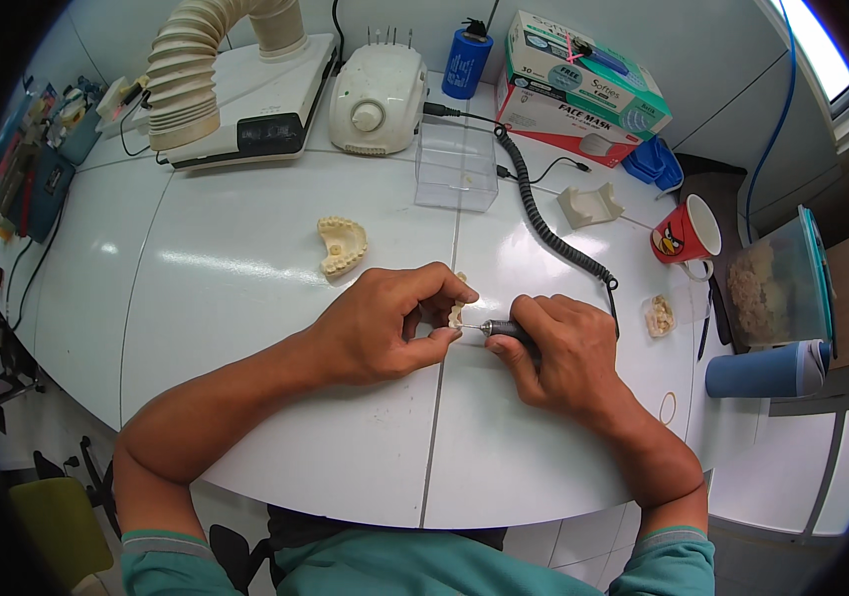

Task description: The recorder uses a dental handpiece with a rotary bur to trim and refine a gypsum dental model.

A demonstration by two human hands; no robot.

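Between the thumb and fingers of my left hand (385, 323) is a small cream dental piece (456, 315), partly covered by the fingertips. My right hand (573, 353) grips a dark rotary handpiece (512, 333), its thin metal bit pointing left and reaching the dental piece; whether the tip touches it is too small to tell. A black coiled cord (543, 214) runs on the table behind my right hand. Beyond my left hand lies a cream dental arch model (342, 246) with a row of teeth.
Along the back stand a dust extractor (255, 134) with a ribbed hose, a white control unit (377, 104), a clear plastic box (456, 174), a blue canister (467, 62) and mask boxes (583, 89). At right are a red mug (685, 233), a blue tumbler (757, 372) and a lidded container (777, 283).
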